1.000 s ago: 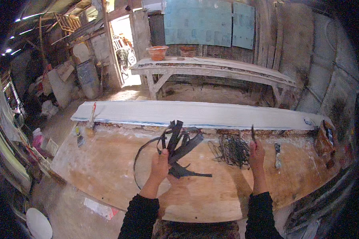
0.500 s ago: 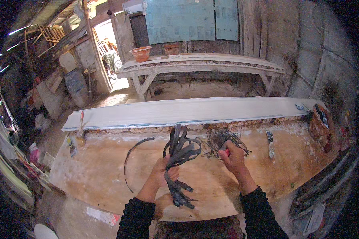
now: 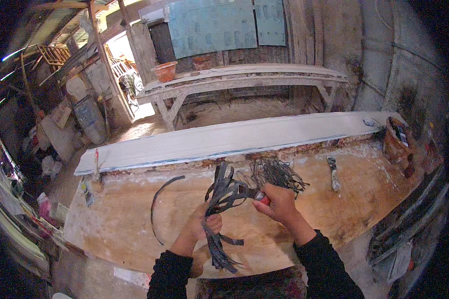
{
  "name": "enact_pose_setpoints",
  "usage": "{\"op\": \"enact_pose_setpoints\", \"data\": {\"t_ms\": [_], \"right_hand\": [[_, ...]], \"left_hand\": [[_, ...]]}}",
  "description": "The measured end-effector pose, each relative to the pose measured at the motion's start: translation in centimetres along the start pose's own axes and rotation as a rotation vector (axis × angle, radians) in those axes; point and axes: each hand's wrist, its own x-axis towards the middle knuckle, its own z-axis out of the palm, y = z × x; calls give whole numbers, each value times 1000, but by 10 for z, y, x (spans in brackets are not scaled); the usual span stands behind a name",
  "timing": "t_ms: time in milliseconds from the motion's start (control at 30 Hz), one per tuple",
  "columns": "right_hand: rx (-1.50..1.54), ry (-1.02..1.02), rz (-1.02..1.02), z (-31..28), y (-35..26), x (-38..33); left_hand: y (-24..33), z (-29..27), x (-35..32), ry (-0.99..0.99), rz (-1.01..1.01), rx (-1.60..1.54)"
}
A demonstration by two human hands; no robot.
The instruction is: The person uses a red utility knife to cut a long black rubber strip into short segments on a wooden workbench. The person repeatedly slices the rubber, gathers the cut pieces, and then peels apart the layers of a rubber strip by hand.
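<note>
My left hand (image 3: 204,223) is closed around the middle of a bundle of flat, dark grey strips (image 3: 223,192). The strips loop upward above the fist, and their loose ends hang below it over the wooden board (image 3: 129,224). In my right hand (image 3: 279,203) is a tool with a red handle (image 3: 262,199). Its dark head reaches in among the looped strips; its exact kind is not clear. Just behind this hand lies a tangled heap of thin dark strands (image 3: 277,174). A single curved strip (image 3: 157,209) rests on the board, left of my left hand.
A long white slab (image 3: 224,137) runs along the board's far edge. Brushes (image 3: 333,173) lie at right and a brush (image 3: 96,167) stands at left. An orange-brown basket (image 3: 398,139) sits far right. Behind is a bench (image 3: 244,79) with an orange basin (image 3: 165,72).
My right hand has moved left and nearer, away from the strand heap, bringing the red-handled tool to the strips. My left hand keeps its hold. The whole view has tilted slightly.
</note>
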Motion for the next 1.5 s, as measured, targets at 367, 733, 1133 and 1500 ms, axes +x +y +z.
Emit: {"op": "enact_pose_setpoints", "data": {"t_ms": [367, 733, 1133, 1500], "right_hand": [[22, 88, -102, -10, 3, -1], [-124, 98, -27, -8, 31, 5], [-170, 6, 72, -9, 28, 11], [-195, -68, 98, -13, 24, 17]], "left_hand": [[-10, 31, 7, 480, 4, 233], [-15, 65, 4, 439, 49, 396], [0, 82, -2, 766, 172, 667], [9, 103, -13, 854, 188, 848]]}}
